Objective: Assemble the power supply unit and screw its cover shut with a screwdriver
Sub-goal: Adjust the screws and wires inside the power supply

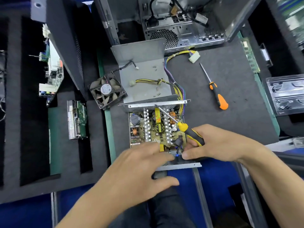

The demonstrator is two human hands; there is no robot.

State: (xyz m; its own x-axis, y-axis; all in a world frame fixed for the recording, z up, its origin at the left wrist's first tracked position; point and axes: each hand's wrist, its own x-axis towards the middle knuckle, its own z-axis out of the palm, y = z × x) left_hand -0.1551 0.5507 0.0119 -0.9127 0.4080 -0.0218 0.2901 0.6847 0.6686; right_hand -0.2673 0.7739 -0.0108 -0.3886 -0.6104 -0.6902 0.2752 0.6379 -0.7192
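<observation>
The open power supply case (179,165) lies at the table's near edge with its circuit board (154,127) exposed. My right hand (218,143) grips a yellow-and-black screwdriver (182,126) whose shaft lies across the board toward the far case wall. Its thumb touches the near right corner of the board. My left hand (139,168) rests with straight fingers on the board's near edge. The grey metal cover (144,71) lies open behind the case with several loose screws (156,91) on it. A dusty fan (107,90) sits at its left, wired to the cover.
An orange-and-black screwdriver (215,91) lies on the dark mat to the right. A yellow and purple wire bundle (177,86) runs from the case to a white connector (194,57). A computer tower (177,25) stands behind. Foam trays at left hold circuit boards (77,120).
</observation>
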